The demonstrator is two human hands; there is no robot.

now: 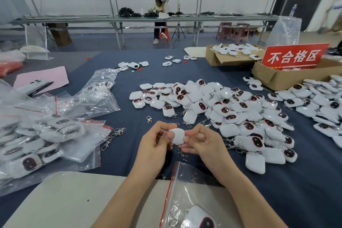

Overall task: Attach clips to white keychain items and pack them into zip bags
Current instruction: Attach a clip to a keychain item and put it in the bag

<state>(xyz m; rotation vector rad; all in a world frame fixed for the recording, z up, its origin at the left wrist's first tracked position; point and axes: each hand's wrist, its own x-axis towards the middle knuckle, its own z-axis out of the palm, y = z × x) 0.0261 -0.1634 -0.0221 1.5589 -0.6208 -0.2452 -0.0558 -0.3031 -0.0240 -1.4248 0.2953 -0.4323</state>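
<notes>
Blue-clothed table [125, 161]. One big heap of white keychain items [222, 109] centre-right, too many to count. One pile of filled zip bags [37, 140] at left. Two cardboard boxes [218, 59] [277, 77] far right; one red sign [294, 57] in nearer box. One zip bag [185, 190] at near edge, one item inside. Left hand [155, 142] and right hand [203, 140], fingers curled, pinch one white keychain item [177, 135] between them above cloth; one clip [182, 153] dangles beneath. One loose clip [149, 119] just beyond hands.

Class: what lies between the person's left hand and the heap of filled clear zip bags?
Head view: loose silver metal clips lie there, between left hand and heap of filled clear zip bags.
</notes>
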